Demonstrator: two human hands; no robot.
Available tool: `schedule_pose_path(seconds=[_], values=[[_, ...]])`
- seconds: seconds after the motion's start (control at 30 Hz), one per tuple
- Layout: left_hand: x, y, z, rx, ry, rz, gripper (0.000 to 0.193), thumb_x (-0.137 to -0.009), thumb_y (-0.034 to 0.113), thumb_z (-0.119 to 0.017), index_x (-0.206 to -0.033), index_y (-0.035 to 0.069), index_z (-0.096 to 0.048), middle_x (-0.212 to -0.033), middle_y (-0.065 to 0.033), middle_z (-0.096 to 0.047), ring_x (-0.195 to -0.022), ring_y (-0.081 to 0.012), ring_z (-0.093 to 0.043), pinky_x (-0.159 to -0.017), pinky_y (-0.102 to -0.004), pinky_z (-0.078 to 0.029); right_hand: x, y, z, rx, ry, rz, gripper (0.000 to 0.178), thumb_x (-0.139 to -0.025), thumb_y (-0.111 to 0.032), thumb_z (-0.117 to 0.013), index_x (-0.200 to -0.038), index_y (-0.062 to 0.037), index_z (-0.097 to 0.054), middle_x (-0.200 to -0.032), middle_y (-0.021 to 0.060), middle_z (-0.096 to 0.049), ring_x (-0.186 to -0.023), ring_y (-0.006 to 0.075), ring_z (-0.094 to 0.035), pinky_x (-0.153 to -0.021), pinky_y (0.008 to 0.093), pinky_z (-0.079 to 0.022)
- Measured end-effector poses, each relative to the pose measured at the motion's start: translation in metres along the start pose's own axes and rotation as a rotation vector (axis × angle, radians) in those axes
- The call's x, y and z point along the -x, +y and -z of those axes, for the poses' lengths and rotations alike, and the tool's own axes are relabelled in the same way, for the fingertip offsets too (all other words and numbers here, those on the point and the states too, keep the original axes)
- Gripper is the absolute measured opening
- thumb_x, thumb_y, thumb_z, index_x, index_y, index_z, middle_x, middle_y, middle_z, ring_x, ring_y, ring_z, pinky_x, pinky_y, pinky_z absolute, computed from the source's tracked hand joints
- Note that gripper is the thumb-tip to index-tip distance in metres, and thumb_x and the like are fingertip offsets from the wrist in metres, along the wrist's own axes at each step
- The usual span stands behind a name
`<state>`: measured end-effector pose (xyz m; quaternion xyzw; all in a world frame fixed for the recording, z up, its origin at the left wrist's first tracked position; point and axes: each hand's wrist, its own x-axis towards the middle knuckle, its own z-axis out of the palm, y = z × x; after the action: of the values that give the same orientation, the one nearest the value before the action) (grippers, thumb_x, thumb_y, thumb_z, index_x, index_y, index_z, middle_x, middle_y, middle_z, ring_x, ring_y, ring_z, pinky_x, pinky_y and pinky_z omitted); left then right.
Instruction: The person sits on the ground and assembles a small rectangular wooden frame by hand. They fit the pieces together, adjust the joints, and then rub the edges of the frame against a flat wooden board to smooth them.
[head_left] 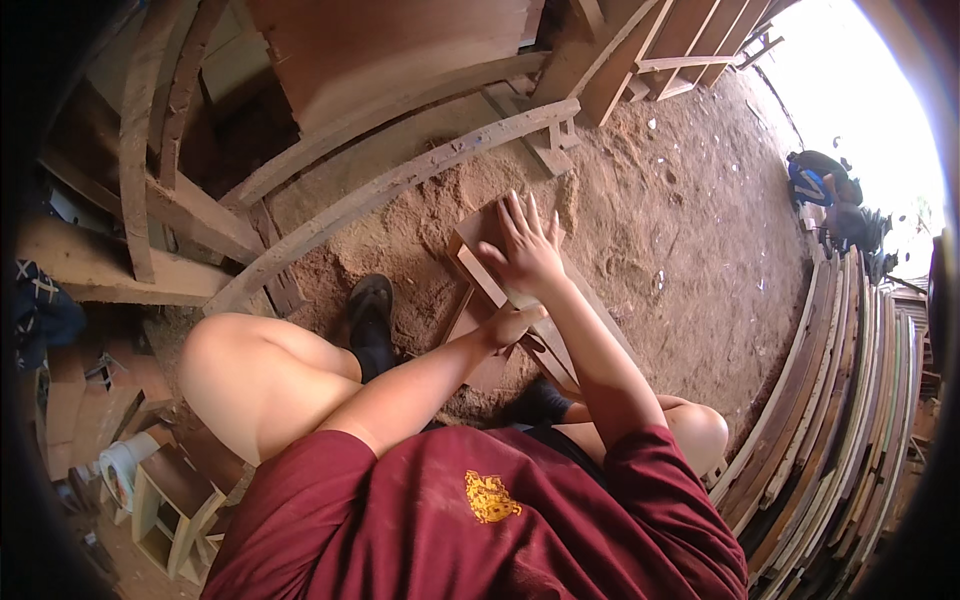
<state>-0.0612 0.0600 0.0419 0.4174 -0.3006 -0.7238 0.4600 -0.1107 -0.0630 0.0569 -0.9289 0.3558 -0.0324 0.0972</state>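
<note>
Between my feet, a reddish-brown wooden piece point(467, 258) made of joined boards sits low over the sawdust-covered ground. My right hand point(525, 248) lies on its far part, palm down and fingers spread. Closer to me, my left hand point(515, 328) is closed round a near edge of the wood beside a narrow gap between boards. Its fingertips are partly hidden underneath. My right forearm covers part of the long board that runs toward my right leg.
A long curved timber rail point(400, 180) and upright wooden frames stand ahead and left. Stacked long planks point(840, 400) line the right side. A small wooden box frame point(165, 510) sits at lower left. Something blue and dark point(825, 190) is at far right, too small to make out.
</note>
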Motion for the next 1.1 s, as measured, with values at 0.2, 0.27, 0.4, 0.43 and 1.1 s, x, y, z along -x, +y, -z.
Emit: schedule_pose_path(seconds=[0.2, 0.27, 0.4, 0.43, 1.1], values=[[-0.048, -0.082, 0.014, 0.16, 0.017, -0.485, 0.043, -0.108, 0.027, -0.052, -0.142, 0.0, -0.051, -0.134, -0.0102, -0.058, -0.124, -0.0158, -0.054, -0.1, -0.0329, -0.048, 0.024, 0.0, -0.001, 0.08, -0.029, 0.015, 0.087, -0.099, -0.068, -0.042, -0.16, -0.0082, -0.03, -0.17, 0.014, -0.018, -0.158, 0.037, -0.008, -0.122, 0.0668, -0.002], [-0.041, -0.071, 0.008, 0.147, -0.002, -0.361, 0.04, -0.108, 0.024, -0.054, -0.14, 0.0, -0.052, -0.131, -0.0081, -0.059, -0.122, -0.0168, -0.055, -0.103, -0.0344, -0.047, -0.006, -0.001, 0.002, 0.032, -0.006, -0.006, 0.085, -0.099, -0.068, -0.04, -0.161, -0.01, -0.028, -0.17, 0.0131, -0.018, -0.158, 0.0371, -0.007, -0.121, 0.0674, -0.001], [-0.03, -0.06, -0.001, 0.091, 0.141, -0.273, 0.038, -0.105, 0.021, -0.058, -0.138, 0.002, -0.055, -0.127, -0.0059, -0.061, -0.121, -0.0149, -0.056, -0.103, -0.0335, -0.047, -0.02, 0.0, 0.002, 0.062, 0.007, -0.027, 0.082, -0.1, -0.066, -0.041, -0.161, -0.014, -0.027, -0.17, 0.0102, -0.019, -0.157, 0.0368, -0.009, -0.123, 0.0662, -0.006], [-0.036, -0.07, 0.002, 0.05, 0.15, -0.386, 0.038, -0.104, 0.021, -0.058, -0.138, 0.002, -0.055, -0.127, -0.0058, -0.061, -0.122, -0.0148, -0.055, -0.102, -0.0329, -0.047, -0.012, 0.002, 0.001, 0.049, 0.024, 0.002, 0.083, -0.1, -0.066, -0.042, -0.161, -0.0112, -0.029, -0.17, 0.0119, -0.018, -0.157, 0.0384, -0.007, -0.122, 0.0671, -0.002], [-0.086, -0.066, 0.087, -0.516, 1.567, -0.402, 0.07, -0.091, 0.052, -0.063, -0.132, -0.004, -0.051, -0.128, -0.0232, -0.06, -0.115, -0.0369, -0.061, -0.098, -0.0477, -0.048, -0.019, 0.004, -0.004, -0.115, 0.177, -0.005, 0.046, -0.102, -0.037, -0.057, -0.143, -0.0179, -0.06, -0.16, 0.0059, -0.044, -0.153, 0.0359, -0.028, -0.122, 0.0612, -0.018]])
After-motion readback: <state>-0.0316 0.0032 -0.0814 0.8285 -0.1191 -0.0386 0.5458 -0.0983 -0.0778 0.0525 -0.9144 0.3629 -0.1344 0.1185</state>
